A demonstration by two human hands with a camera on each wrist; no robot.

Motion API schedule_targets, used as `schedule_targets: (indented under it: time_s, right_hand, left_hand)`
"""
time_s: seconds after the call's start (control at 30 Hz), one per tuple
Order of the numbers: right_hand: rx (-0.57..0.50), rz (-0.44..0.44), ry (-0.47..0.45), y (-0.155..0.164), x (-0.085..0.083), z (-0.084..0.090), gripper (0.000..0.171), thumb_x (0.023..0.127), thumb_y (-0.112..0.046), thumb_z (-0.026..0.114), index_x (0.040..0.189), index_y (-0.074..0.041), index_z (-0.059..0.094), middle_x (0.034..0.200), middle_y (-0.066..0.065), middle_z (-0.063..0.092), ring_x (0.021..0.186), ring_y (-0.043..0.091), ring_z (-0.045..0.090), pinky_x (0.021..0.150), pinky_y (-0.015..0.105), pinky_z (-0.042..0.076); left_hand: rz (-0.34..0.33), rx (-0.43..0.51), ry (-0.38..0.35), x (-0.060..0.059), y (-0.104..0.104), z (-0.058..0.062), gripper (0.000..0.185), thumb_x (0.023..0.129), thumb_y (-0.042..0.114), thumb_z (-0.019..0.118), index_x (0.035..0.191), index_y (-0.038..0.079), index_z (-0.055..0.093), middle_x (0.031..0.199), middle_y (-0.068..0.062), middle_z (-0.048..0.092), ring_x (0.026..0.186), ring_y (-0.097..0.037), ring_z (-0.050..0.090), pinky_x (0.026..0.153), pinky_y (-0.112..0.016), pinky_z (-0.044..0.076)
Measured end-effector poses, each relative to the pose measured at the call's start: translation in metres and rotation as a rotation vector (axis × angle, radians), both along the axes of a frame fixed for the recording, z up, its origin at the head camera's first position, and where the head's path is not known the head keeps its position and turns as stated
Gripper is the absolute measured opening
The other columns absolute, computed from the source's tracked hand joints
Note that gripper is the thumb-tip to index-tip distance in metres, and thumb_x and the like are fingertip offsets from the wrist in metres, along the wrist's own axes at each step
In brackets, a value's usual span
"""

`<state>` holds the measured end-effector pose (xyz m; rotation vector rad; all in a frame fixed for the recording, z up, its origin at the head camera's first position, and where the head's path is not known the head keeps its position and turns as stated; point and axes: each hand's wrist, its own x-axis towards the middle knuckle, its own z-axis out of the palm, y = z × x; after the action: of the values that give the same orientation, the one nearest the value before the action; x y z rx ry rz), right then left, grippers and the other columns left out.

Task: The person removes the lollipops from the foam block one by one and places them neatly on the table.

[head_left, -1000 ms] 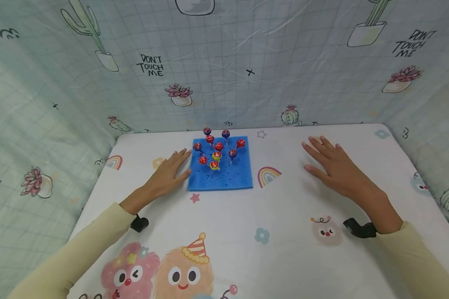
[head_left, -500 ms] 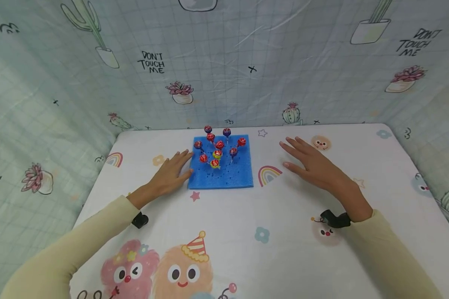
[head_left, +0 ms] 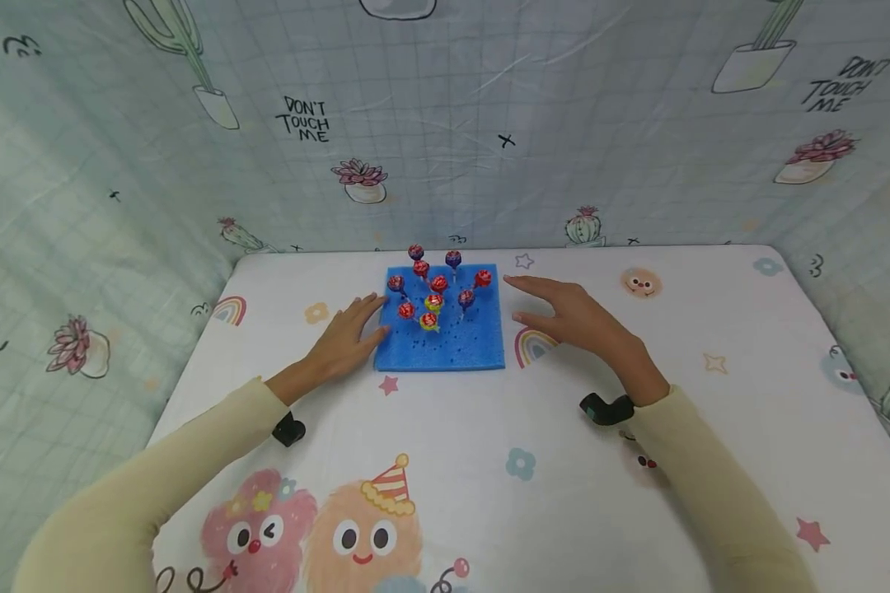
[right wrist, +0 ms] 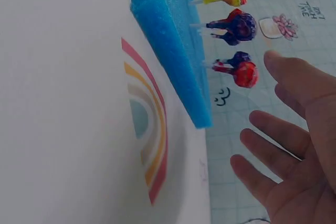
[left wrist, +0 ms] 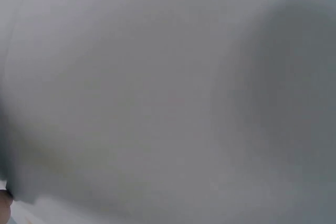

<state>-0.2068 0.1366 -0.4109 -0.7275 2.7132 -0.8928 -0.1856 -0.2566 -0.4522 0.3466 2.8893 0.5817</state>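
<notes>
A blue foam block (head_left: 463, 354) lies near the back of the table, with several lollipops (head_left: 438, 284) standing in it on their sticks. Their wrappers are red, purple and yellow. At the block's left edge, my left hand (head_left: 347, 339) rests with straight fingers, its fingertips at the foam. My right hand (head_left: 582, 317) hovers just right of the block, fingers extended and holding nothing. In the right wrist view its thumb and fingers are spread, with the thumb nearest a red lollipop (right wrist: 245, 74). The left wrist view is mostly a blurred pale surface.
The white tabletop (head_left: 445, 428) bears printed cartoon figures and rainbows. Behind it hangs a patterned curtain (head_left: 460, 181), which also runs along both sides. A black wrist camera (head_left: 606, 409) sits under the right wrist, another wrist camera (head_left: 289, 430) under the left.
My right hand has moved left from the table's right side to beside the foam block. The left hand stays at the block's left edge. The lollipops stand as before.
</notes>
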Motion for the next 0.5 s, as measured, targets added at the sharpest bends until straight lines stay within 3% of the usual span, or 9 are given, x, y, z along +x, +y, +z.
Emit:
schedule_targets:
  time_s: [0.17,0.3,0.5]
  right_hand:
    - [-0.115,-0.021,-0.011,-0.014,-0.010,-0.008,0.064,0.099,-0.031,0.069,0.157,-0.024,0.042,0.155,0.011,0.048,0.137,0.036,0.052,0.106,0.052,0.049]
    - [-0.229,-0.033,-0.011,-0.021,-0.017,-0.017,0.062,0.098,-0.025,0.070,0.155,-0.017,0.046,0.152,0.011,0.052,0.135,0.033,0.054,0.105,0.048,0.050]
    - [-0.305,-0.064,-0.011,-0.034,-0.027,-0.027,0.062,0.096,-0.024,0.074,0.152,-0.018,0.050,0.146,0.010,0.058,0.129,0.030,0.060,0.104,0.045,0.052]
  left_hand:
    - [-0.023,0.016,-0.050,-0.003,-0.004,0.006,0.066,0.103,0.044,0.049,0.161,0.017,0.031,0.166,-0.016,0.026,0.154,-0.042,0.016,0.122,-0.066,0.012]
    - [-0.072,0.045,-0.112,-0.011,-0.009,0.014,0.065,0.102,0.038,0.053,0.160,0.018,0.032,0.166,-0.016,0.028,0.154,-0.043,0.018,0.120,-0.067,0.017]
    - [-0.087,0.038,-0.179,-0.014,-0.014,0.015,0.066,0.103,0.038,0.052,0.162,0.021,0.027,0.168,-0.012,0.023,0.156,-0.040,0.010,0.123,-0.064,0.008]
